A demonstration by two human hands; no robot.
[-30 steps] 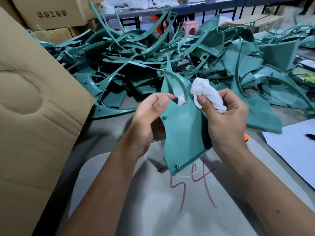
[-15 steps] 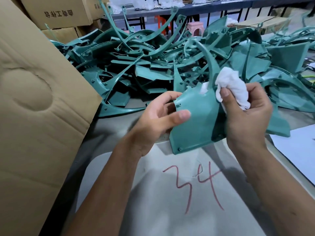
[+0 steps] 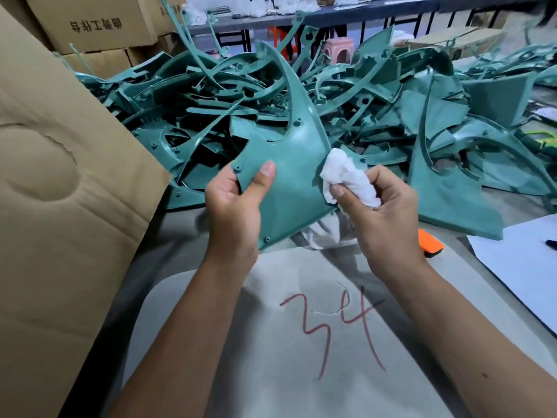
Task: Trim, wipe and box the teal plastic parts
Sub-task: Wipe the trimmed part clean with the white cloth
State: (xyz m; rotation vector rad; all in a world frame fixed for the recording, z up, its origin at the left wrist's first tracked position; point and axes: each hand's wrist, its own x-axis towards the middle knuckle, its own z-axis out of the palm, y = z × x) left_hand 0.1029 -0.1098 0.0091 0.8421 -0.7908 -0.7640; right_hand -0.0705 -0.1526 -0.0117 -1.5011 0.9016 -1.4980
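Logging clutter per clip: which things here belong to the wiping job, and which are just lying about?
In the job: teal part gripped by the left hand; white cloth in the right hand; teal pile; cardboard box flap.

Lying about: orange tool, white sheet, pink stool.

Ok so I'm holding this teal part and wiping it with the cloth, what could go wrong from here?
The left hand pinches only one corner of the teal part, so a firm push from the white cloth in the right hand might twist it loose. Its long pointed tip rises close to the pile of teal parts and could snag there. The loose cloth might also catch on the part's screw bosses.
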